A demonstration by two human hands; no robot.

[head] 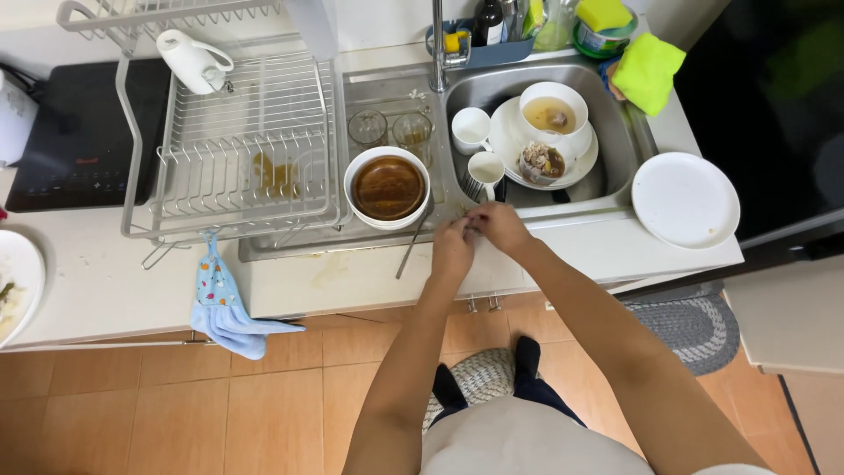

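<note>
My left hand (452, 248) and my right hand (498, 225) meet at the front rim of the steel sink (615, 132), fingers pinched together on something small that I cannot make out. Just left of them a bowl with brown liquid (387, 186) sits on the drainboard, with a metal utensil (411, 246) lying beside it. In the sink are a stack of plates with a bowl of broth (551, 114), a small cup of food scraps (542, 163), and two white mugs (471, 129) (484, 169).
A wire dish rack (246, 149) with a white jug (193, 62) stands left of the drainboard; two glasses (389, 128) behind the bowl. A white plate (685, 200) lies right of the sink. A blue towel (224, 308) hangs off the counter edge. A black cooktop (88, 132) is at far left.
</note>
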